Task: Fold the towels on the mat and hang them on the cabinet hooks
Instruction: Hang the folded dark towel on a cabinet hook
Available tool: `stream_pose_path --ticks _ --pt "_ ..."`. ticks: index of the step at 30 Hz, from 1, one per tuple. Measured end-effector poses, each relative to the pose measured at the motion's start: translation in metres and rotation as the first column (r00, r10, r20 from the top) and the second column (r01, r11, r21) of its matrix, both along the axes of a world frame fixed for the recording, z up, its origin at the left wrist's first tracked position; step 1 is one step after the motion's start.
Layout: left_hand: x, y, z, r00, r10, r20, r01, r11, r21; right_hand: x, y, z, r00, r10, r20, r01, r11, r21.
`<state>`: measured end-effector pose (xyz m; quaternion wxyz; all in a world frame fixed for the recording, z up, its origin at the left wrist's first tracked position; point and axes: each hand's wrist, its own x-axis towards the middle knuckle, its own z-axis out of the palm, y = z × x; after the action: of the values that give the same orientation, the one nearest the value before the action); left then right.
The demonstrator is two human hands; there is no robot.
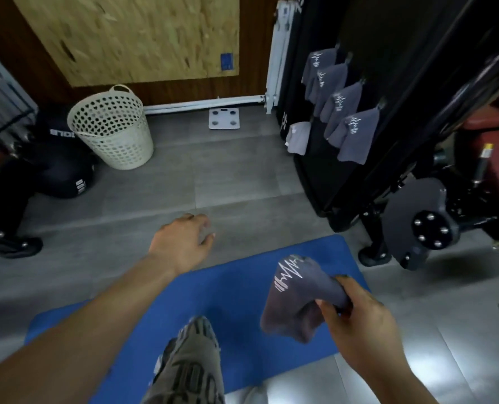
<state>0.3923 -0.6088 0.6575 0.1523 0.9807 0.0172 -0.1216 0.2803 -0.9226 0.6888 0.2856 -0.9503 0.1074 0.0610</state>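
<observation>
My right hand (pixel 359 319) grips a folded grey towel (pixel 294 298) with a white zigzag logo, held above the blue mat (pixel 236 293). My left hand (pixel 184 243) hovers over the grey floor beyond the mat's far edge, fingers loosely curled and holding nothing. Several folded grey towels (pixel 350 123) with the same logo hang in a row on hooks along the black cabinet (pixel 315 176) at the right. A lighter grey cloth (pixel 299 138) hangs lower on the cabinet's left side.
A cream perforated laundry basket (pixel 114 126) stands at the back left beside black bags (pixel 58 158). A white bathroom scale (pixel 224 118) lies by the wall. Black gym equipment (pixel 429 225) stands at the right of the mat. My shoe (pixel 195 342) rests on the mat.
</observation>
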Motion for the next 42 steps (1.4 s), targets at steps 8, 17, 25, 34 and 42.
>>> stream_pose_path --ticks 8,17,25,34,42 --pt "0.201 0.005 -0.017 0.992 -0.127 -0.01 0.127 0.992 -0.005 0.168 0.024 -0.006 0.988 -0.15 -0.023 0.152 0.985 0.08" --pt "0.531 0.014 0.01 0.898 -0.439 0.034 0.438 0.898 0.026 0.439 0.071 0.022 0.925 -0.379 -0.026 0.38 0.917 0.123" --pt "0.715 -0.074 0.074 0.733 -0.666 0.138 0.668 0.743 0.036 0.595 0.035 0.089 0.89 -0.447 0.09 0.411 0.871 0.27" --pt "0.831 -0.221 0.201 0.638 -0.753 0.16 0.57 0.323 -0.755 0.738 -0.064 0.167 0.913 -0.327 0.243 0.175 0.854 0.489" --pt "0.925 -0.292 0.306 0.406 -0.889 0.21 0.501 0.025 -0.865 0.841 -0.114 0.252 0.865 -0.254 0.433 -0.112 0.743 0.66"
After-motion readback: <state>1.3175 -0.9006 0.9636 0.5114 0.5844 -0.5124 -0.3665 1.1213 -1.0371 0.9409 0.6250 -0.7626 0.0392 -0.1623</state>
